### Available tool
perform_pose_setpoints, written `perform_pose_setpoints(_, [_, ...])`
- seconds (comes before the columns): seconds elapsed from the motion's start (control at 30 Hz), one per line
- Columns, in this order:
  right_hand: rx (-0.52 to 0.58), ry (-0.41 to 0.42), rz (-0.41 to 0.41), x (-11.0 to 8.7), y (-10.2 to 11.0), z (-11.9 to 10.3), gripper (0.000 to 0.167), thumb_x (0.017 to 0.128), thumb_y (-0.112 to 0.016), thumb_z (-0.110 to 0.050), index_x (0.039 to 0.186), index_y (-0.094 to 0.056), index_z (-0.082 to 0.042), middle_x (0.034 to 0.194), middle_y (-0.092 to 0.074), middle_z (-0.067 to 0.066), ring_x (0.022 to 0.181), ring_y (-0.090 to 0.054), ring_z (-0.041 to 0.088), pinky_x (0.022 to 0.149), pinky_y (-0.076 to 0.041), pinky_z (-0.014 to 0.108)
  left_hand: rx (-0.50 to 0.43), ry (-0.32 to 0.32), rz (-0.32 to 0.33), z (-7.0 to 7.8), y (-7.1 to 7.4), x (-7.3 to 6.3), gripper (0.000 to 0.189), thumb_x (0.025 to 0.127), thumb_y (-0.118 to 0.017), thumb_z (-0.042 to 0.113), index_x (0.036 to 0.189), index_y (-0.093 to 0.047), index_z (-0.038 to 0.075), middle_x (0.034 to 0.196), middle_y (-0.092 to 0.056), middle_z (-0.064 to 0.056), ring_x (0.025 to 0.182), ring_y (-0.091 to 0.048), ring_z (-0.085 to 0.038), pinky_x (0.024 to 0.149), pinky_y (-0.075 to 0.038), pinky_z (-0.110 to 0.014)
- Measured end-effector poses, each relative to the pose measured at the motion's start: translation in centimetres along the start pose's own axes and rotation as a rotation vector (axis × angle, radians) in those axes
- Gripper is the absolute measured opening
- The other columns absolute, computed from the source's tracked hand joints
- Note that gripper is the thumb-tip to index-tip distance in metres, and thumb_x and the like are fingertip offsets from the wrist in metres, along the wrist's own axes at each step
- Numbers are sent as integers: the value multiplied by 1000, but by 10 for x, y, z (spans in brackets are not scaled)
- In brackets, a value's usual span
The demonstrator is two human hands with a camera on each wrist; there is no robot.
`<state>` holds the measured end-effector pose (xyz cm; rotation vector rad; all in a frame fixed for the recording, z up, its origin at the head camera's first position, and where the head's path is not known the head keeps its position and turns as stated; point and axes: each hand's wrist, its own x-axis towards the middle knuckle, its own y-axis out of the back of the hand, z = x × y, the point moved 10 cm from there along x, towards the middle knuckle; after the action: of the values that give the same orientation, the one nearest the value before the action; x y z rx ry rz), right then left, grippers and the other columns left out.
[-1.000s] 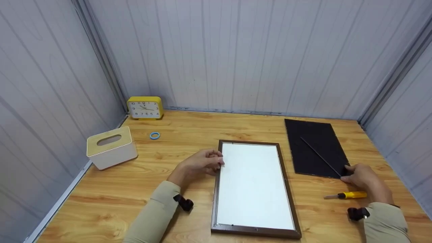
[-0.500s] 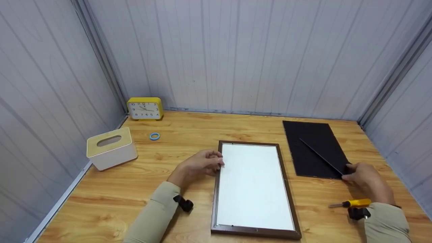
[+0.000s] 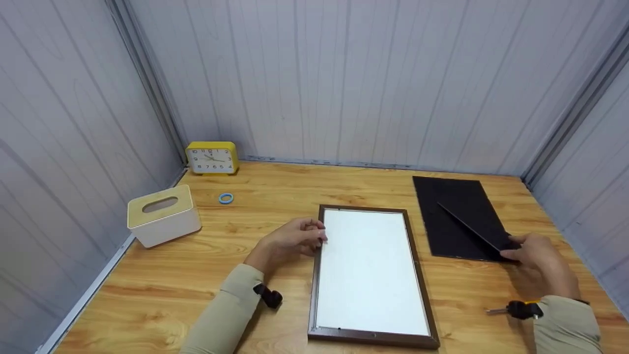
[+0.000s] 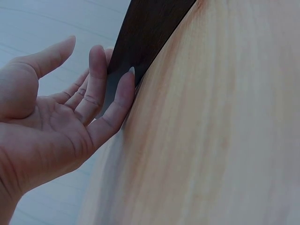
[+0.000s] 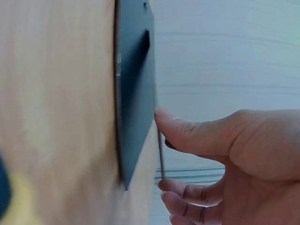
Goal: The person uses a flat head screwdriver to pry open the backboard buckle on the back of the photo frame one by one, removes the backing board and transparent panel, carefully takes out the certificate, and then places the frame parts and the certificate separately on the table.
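Observation:
A brown picture frame [image 3: 373, 338] lies on the wooden table, with a white sheet [image 3: 371, 270] inside it. My left hand [image 3: 295, 236] touches the frame's left side; in the left wrist view its fingertips [image 4: 124, 91] meet the dark side bar [image 4: 143, 35] while the thumb stands free. To the right lies a black backing board [image 3: 444, 233] with a thin black stand leg [image 3: 471, 227] across it. At the board's near corner, my right hand [image 3: 538, 255] pinches the leg's edge between thumb and fingers and holds it raised off the board, as the right wrist view shows.
A screwdriver [image 3: 497, 311] lies below my right hand, its yellow handle mostly hidden by the wrist camera. At the left stand a tissue box [image 3: 164, 221] and a yellow clock [image 3: 214, 157], near a small blue ring [image 3: 226, 198]. Panelled walls [image 3: 319, 83] close off the back and sides.
The stand leg has lifted at its near end with my right hand. The screwdriver has slid toward me and to the right, partly behind the wrist camera. My left hand stays put.

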<state>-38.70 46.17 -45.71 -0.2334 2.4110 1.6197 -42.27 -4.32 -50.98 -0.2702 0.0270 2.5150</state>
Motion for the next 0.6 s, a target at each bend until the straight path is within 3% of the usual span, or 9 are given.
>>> perform_pose_setpoints(0.07, [3, 10, 15, -4, 3, -8, 77, 95, -69, -37, 142, -37, 15, 135, -35, 48, 111, -47, 60, 88, -49, 57, 2, -3, 2, 0, 0, 0, 41, 100, -65, 23, 129, -52, -2, 113, -65, -15, 91, -64, -22, 79, -58, -40])
perform_pose_setpoints(0.17, [46, 31, 22, -8, 3, -25, 75, 97, -67, -34, 146, -35, 12, 100, -59, 39, 79, -60, 47, 72, -53, 50, 9, -6, 2, 1, -1, 0, 42, 99, -65, 23, 129, -52, -3, 114, -65, -16, 93, -65, -23, 80, -58, -40])
perform_pose_setpoints(0.2, [60, 51, 29, -10, 3, -33, 74, 97, -67, -33, 147, -35, 12, 100, -60, 39, 66, -57, 38, 66, -52, 46, 9, -6, 3, 1, 0, 0, 42, 99, -65, 22, 130, -52, -3, 114, -65, -16, 93, -65, -23, 80, -57, -40])
perform_pose_setpoints(0.3, [97, 133, 43, -16, -1, -62, 72, 97, -68, -32, 148, -37, 9, 103, -63, 35, 64, -58, 34, 57, -43, 34, 8, -10, 1, 2, -1, 0, 42, 99, -65, 20, 130, -50, -4, 114, -65, -17, 94, -65, -24, 80, -57, -40])
perform_pose_setpoints(0.4, [137, 229, 56, -23, -5, -94, 71, 95, -70, -32, 149, -41, 3, 139, -41, 43, 75, -57, 41, 55, -43, 32, -13, -13, -3, 3, -1, 0, 43, 97, -68, 15, 130, -49, -5, 109, -65, -15, 93, -65, -24, 78, -57, -37])
perform_pose_setpoints(0.43, [149, 259, 52, -24, -8, -105, 70, 94, -71, -33, 149, -43, 1, 138, -44, 42, 77, -57, 41, 55, -43, 31, -14, -18, -8, 4, -2, 0, 44, 96, -69, 13, 131, -49, -6, 107, -66, -14, 92, -65, -23, 77, -56, -36])
perform_pose_setpoints(0.5, [176, 321, 40, -26, -15, -125, 69, 93, -73, -32, 149, -46, -3, 134, -49, 41, 66, -51, 27, 52, -42, 30, -12, -28, -20, 6, -3, 0, 47, 93, -72, 9, 130, -48, -7, 101, -65, -12, 89, -64, -22, 74, -56, -34])
perform_pose_setpoints(0.6, [194, 408, -20, -29, -33, -151, 72, 92, -74, -32, 152, -43, -6, 119, -55, 31, 68, -48, 17, 55, -45, 29, 94, -54, -17, 11, -2, -1, 51, 90, -76, 8, 131, -49, -6, 92, -63, -8, 80, -64, -22, 68, -55, -33])
